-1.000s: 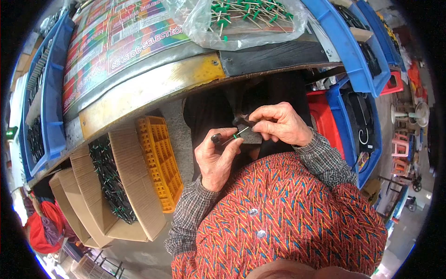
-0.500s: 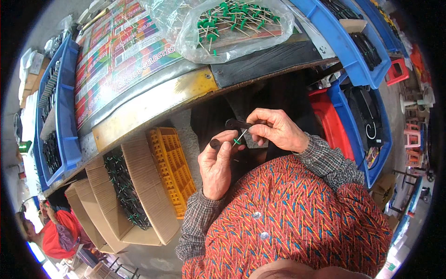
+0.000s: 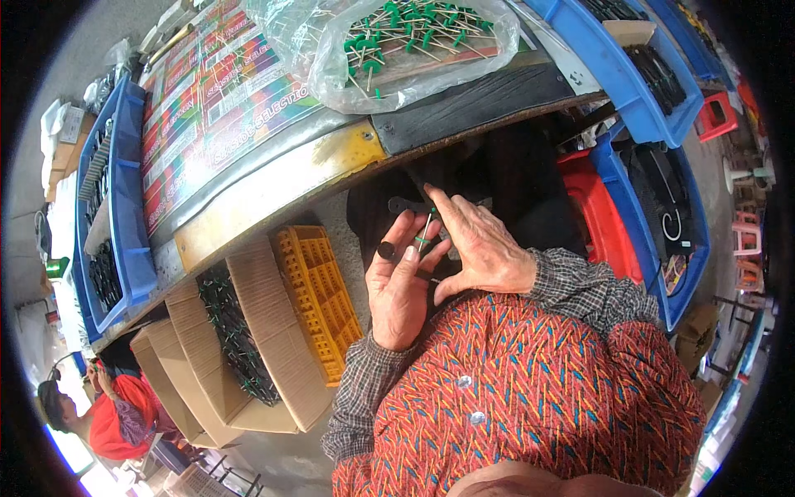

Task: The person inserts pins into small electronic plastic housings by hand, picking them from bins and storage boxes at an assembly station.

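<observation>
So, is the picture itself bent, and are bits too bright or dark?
In the head view, the table edge curves, fisheye-style; same view, glare whitens the metal strip, with deep shadow beneath; head view too, the green-tipped stick in the left hand shows little fine detail.

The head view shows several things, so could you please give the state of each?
Left hand: closed on white stick
Right hand: open, thumb spread apart
Plastic bag: open, holding green-headed sticks
Cardboard box: open, flap raised, holding dark pieces
Left blue crate: open-topped, holding black pieces
Yellow crate: contents unclear
</observation>
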Motion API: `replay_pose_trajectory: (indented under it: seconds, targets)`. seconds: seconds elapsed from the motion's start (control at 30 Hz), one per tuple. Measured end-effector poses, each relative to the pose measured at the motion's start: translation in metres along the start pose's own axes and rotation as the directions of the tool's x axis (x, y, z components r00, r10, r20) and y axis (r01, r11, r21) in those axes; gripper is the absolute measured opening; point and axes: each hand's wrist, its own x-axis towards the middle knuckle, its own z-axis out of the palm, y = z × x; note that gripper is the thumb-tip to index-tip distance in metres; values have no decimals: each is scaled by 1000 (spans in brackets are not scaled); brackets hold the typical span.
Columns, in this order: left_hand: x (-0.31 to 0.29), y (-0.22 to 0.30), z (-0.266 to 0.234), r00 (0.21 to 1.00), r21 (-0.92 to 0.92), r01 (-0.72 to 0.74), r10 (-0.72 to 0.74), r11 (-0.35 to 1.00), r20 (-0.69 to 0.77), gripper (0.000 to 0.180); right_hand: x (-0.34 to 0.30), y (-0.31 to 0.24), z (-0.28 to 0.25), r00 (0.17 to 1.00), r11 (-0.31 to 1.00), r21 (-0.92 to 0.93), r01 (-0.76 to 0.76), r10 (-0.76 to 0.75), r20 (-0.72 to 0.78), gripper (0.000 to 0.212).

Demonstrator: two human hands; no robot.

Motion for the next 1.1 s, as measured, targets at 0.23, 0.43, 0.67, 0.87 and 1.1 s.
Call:
replay_pose_trajectory:
  seconds: [0.23, 0.43, 0.67, 0.87, 1.1]
  targets:
    - [-1, -2, 2, 999, 8, -18, 18, 1000, 47, 49, 0, -2, 4, 996, 996, 30, -81, 79, 47, 108]
    - [8, 5, -4, 983, 132, -133, 114, 982, 141, 69, -1, 6, 12, 993, 999, -31, 36, -39, -109, 94]
    - [19, 9, -7, 964, 96, -191, 168, 977, 206, 68, 2, 4, 12, 997, 999, -4, 35, -35, -64, 92]
    - [21, 6, -7, 969, 180, -241, 225, 954, 105, 57, 3, 3, 15, 997, 999, -27, 42, -43, -64, 91]
    - [25, 6, -7, 968, 264, -248, 246, 932, 43, 43, 7, 3, 16, 1000, 989, 150, 4, -8, 23, 83]
